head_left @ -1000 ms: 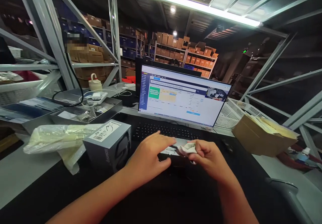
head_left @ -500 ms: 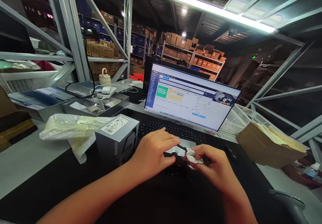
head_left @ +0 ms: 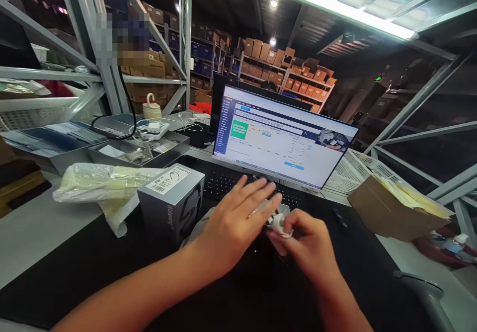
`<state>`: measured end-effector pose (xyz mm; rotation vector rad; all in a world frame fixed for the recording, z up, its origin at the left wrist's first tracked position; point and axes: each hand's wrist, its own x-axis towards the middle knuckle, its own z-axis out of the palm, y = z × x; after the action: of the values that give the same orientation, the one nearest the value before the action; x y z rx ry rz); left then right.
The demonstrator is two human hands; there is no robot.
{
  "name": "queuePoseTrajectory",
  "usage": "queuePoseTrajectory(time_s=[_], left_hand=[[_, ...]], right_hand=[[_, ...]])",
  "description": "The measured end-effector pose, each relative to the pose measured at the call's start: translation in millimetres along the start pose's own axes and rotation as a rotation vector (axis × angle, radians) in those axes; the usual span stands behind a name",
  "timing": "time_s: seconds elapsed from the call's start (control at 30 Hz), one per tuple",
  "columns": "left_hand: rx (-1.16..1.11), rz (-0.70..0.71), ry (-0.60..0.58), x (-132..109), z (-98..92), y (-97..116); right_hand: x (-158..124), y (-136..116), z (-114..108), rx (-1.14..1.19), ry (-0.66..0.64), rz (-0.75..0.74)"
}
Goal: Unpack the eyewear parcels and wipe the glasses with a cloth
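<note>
Crumpled white wad of soft material (head_left: pixel 282 225), where's that at in all this clutter?

Above the matte black desk mat (head_left: pixel 372 272), in front of the wide flat monitor (head_left: pixel 276 148) with the lit screen. Open brown cardboard box (head_left: pixel 387 207) stuffed with pale papers (head_left: pixel 413 193) is off to the right, and a boxy grey carton (head_left: pixel 154 215) with a white label (head_left: pixel 169 180) is on the left.

Ok, and the hands?

Left hand (head_left: pixel 233 222) is palm down, fingers straight and slightly spread, tips right by the wad. Can't tell if they touch it, tbh. Right hand (head_left: pixel 311 235) is pinching the wad between thumb and bent index finger.
</note>
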<state>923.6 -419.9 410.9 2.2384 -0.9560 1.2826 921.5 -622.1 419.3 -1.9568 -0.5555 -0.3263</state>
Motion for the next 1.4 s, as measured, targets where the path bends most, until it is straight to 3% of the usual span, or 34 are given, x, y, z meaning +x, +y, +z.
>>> queuePoseTrajectory(time_s=[0.1, 0.2, 0.27, 0.37, 0.53, 0.67, 0.8, 0.9, 1.07, 1.17, 1.27, 1.33, 1.4], left_hand=[[0.075, -0.212, 0.061, -2, -4.8, 9], [0.045, -0.262, -0.006, -6, 0.7, 21], [0.041, -0.235, -0.064, -10, 9.5, 29], [0.100, -0.222, -0.046, -15, 22.7, 35], [0.185, -0.178, 0.021, -16, 27.7, 28], [-0.050, -0.121, -0.059, -10, 22.3, 22], [-0.344, -0.044, -0.180, -9, 24.1, 19], [-0.468, -0.050, -0.211, -11, 30.7, 18], [-0.516, -0.167, -0.209, -10, 35.1, 10], [-0.510, -0.288, -0.093, -7, 29.8, 0], [-0.521, -0.482, 0.038, -4, 20.5, -14], [-0.565, -0.621, 0.130, -1, 13.3, -23], [-0.601, -0.706, 0.224, 2, 5.9, -30]], right_hand=[[6, 2, -17, 0.383, 0.146, 0.129], [9, 2, -19, 0.525, 0.277, 0.133], [7, 1, -8, 0.524, 0.308, 0.145], [2, -1, 18, 0.467, 0.346, 0.153], [-7, -7, 43, 0.308, 0.258, 0.106], [-5, -10, 23, 0.178, 0.365, 0.073], [11, -6, -9, 0.551, 0.383, 0.220], [26, 4, -17, 0.723, 0.324, 0.315], [42, 32, -32, 0.263, 0.249, 0.327], [45, 57, -60, -0.027, 0.257, 0.335], [42, 72, -86, -0.289, 0.126, 0.413], [36, 67, -92, -0.405, 0.065, 0.458], [24, 47, -86, -0.495, 0.028, 0.408]])
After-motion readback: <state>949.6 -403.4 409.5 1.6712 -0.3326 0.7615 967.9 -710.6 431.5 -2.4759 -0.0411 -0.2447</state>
